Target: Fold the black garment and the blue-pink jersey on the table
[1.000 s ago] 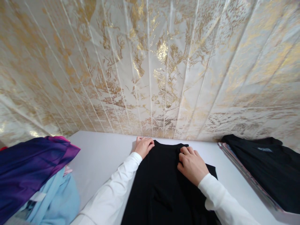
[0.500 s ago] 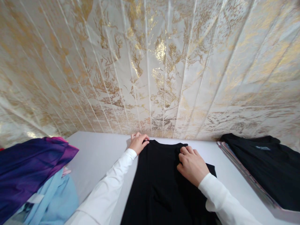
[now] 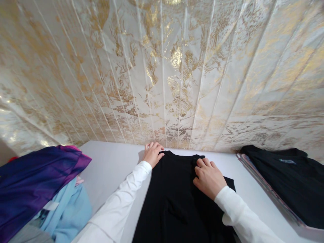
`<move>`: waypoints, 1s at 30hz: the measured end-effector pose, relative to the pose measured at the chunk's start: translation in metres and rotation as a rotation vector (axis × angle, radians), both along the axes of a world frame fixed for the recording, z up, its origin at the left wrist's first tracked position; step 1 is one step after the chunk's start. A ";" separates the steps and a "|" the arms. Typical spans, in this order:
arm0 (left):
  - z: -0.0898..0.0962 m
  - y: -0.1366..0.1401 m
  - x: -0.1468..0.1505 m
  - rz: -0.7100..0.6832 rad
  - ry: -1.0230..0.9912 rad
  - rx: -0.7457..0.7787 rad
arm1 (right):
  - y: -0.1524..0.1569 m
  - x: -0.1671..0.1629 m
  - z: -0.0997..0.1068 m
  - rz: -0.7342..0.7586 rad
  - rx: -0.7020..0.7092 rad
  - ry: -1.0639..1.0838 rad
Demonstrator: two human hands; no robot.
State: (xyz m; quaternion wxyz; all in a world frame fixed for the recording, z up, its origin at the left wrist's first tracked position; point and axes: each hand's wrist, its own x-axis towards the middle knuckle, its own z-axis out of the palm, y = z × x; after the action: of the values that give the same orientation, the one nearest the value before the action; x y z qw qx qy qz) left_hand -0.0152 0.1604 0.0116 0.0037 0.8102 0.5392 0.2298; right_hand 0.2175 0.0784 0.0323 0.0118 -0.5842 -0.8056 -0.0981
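Observation:
A black T-shirt [image 3: 182, 189] lies lengthwise in front of me, its neckline toward the wall and its left side folded inward. At its far left shoulder corner rests my left hand [image 3: 153, 154], fingers stretched out and the thumb a little apart from them. My right hand [image 3: 210, 177] is closed on the shirt's fabric near the right shoulder, fingertips curled into the cloth. Part of a sleeve shows beyond that wrist. The lower end of the shirt runs out of view.
The white table [image 3: 106, 168] ends at a wall covering with gold patterns [image 3: 174, 84]. On the right stands a stack of folded clothes with a black shirt [image 3: 286, 179] on top. A purple garment [image 3: 43, 182] and a light blue one [image 3: 73, 209] lie heaped at the left.
My left hand's fingers have spread a little at the shoulder corner. My right hand keeps its grip on the shirt. The view has shifted slightly to the left.

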 end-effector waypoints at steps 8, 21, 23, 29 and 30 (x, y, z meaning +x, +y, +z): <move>0.052 -0.109 0.024 -0.136 0.119 -0.204 | 0.004 0.009 0.000 0.022 -0.039 0.088; 0.004 -0.172 0.023 -0.084 0.065 -0.195 | 0.003 0.012 0.000 0.007 -0.011 0.140; -0.001 -0.171 0.022 -0.166 0.066 -0.190 | 0.005 0.013 -0.001 0.005 -0.015 0.144; -0.004 -0.173 0.023 -0.185 0.025 -0.212 | 0.012 0.016 -0.004 0.010 -0.046 0.159; -0.003 -0.174 0.024 -0.185 0.018 -0.213 | 0.012 0.016 -0.004 0.011 -0.052 0.161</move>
State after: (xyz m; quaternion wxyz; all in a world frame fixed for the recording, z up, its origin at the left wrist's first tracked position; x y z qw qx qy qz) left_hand 0.0088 -0.0132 0.0087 0.1061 0.8534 0.4837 0.1628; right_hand 0.2338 0.0903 0.0280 0.0619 -0.5858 -0.8075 -0.0300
